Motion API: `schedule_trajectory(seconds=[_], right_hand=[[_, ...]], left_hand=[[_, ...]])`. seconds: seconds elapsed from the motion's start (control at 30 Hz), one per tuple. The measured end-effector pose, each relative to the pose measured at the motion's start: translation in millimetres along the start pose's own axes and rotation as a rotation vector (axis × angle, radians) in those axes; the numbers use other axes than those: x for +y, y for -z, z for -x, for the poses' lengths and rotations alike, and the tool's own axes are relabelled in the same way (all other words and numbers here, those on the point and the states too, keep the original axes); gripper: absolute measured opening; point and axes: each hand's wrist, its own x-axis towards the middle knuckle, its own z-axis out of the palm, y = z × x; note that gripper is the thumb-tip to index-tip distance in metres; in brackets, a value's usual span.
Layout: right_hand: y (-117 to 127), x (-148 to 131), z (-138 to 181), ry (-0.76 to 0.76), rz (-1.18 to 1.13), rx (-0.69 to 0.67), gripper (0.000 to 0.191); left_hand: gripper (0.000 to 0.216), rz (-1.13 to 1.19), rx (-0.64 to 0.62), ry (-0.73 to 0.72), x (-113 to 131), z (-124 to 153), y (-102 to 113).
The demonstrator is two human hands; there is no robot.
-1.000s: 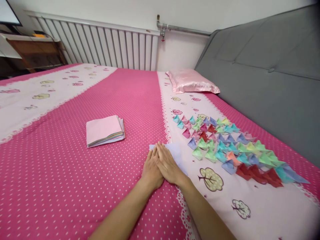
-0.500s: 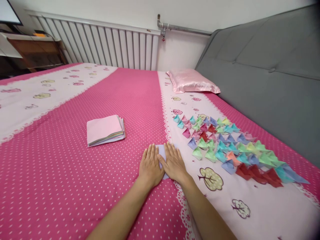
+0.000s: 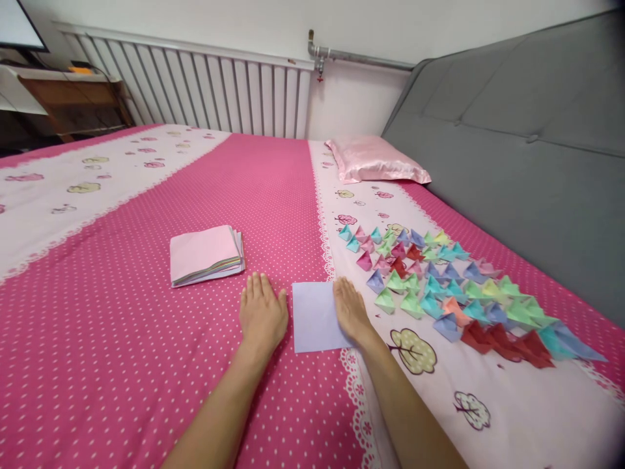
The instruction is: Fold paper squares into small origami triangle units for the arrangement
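Leftward, off the paper (image 3: 315,319) on the bedspread (image 3: 122,339), the left hand (image 3: 263,316) has been moved, spread and empty; the paper's right edge is overlapped by the unclenched right hand (image 3: 350,311), probably for steadying.

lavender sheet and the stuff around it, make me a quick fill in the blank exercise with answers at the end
1. The right hand covers part of the ____ edge of the lavender sheet.
2. The left hand lies palm ____, beside the sheet and apart from it.
3. The paper stack has a pale ____ sheet on top.
4. Beyond the folded paper boats lies a shiny satin ____.

Missing words: right; down; pink; pillow.
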Motion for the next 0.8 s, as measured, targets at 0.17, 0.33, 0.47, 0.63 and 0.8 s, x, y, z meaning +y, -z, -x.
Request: schedule_trajectory(seconds=[0.17,0.33,0.47,0.63,0.8], right_hand=[[10.0,1.5,-5.9,-0.057,-0.292,-0.006,0.081],[13.3,1.0,-6.8,-0.076,-0.365,-0.010,0.085],[13.6,1.0,-7.3,-0.091,-0.360,-0.031,0.087],[14.2,-0.4,-6.0,-0.072,-0.335,-0.045,0.086],[15.8,-1.9,-5.2,-0.094,-0.357,-0.049,0.084]], left_hand=[[0.052,0.179,0.159,-0.356,18.2,5.1,12.8],[0.052,0.151,-0.165,-0.695,40.6,30.8,1.3],[0.056,0.098,-0.278,-0.698,40.4,39.5,-11.0],[0.066,0.059,-0.267,-0.599,35.8,36.4,-11.4],[0.075,0.000,-0.247,-0.446,27.3,29.5,-8.6]])
